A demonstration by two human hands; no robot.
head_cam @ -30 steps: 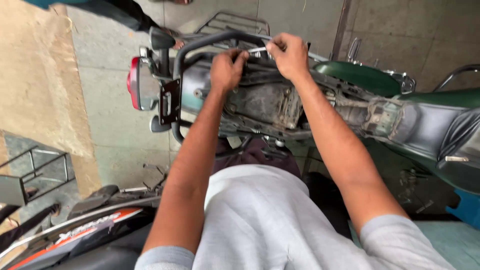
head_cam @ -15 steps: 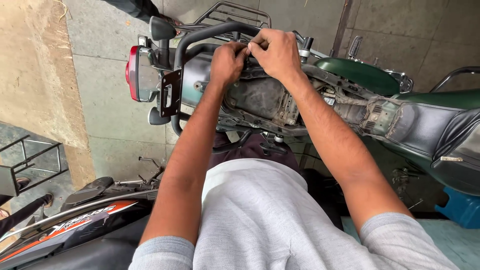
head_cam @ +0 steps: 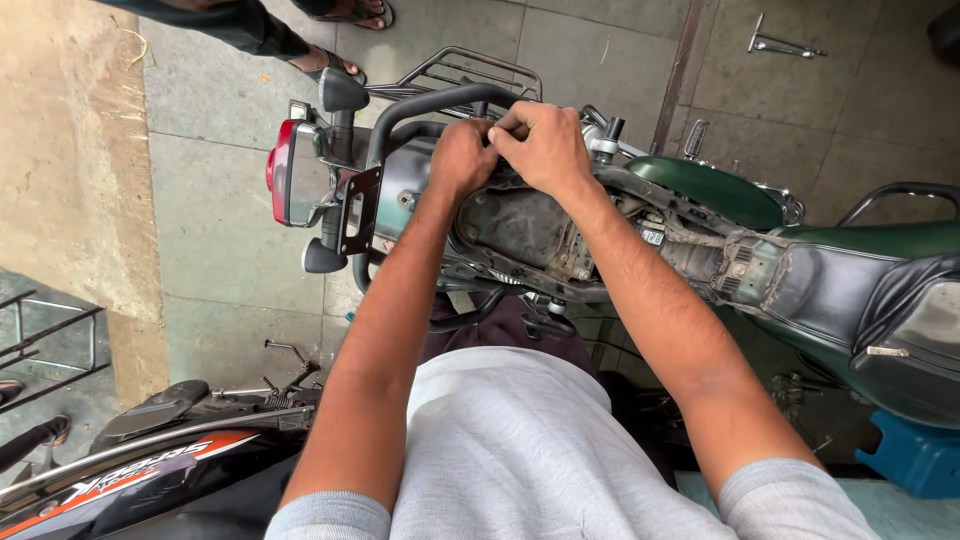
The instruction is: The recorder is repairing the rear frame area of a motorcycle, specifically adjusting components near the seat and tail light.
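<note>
A green motorcycle (head_cam: 700, 185) stands in front of me with its seat off, baring the dirty frame bay (head_cam: 520, 225). My left hand (head_cam: 460, 158) and my right hand (head_cam: 542, 145) meet at the rear of the bay, just under the black grab rail (head_cam: 430, 100). The fingers of both hands are closed and pinched together on something small at that spot. The thing itself is hidden by the fingers. The red tail light (head_cam: 285, 180) lies left of the hands.
A wire rear rack (head_cam: 470, 70) sits beyond the rail. Another person's sandalled feet (head_cam: 340, 65) stand at the top. A black and orange motorbike (head_cam: 150, 460) is at bottom left, a blue block (head_cam: 915, 455) at bottom right, a metal tool (head_cam: 785, 42) on the floor.
The hands have drawn closer together under the grab rail. The thin silver tool seen between them a second ago no longer shows. The view has shifted slightly.
</note>
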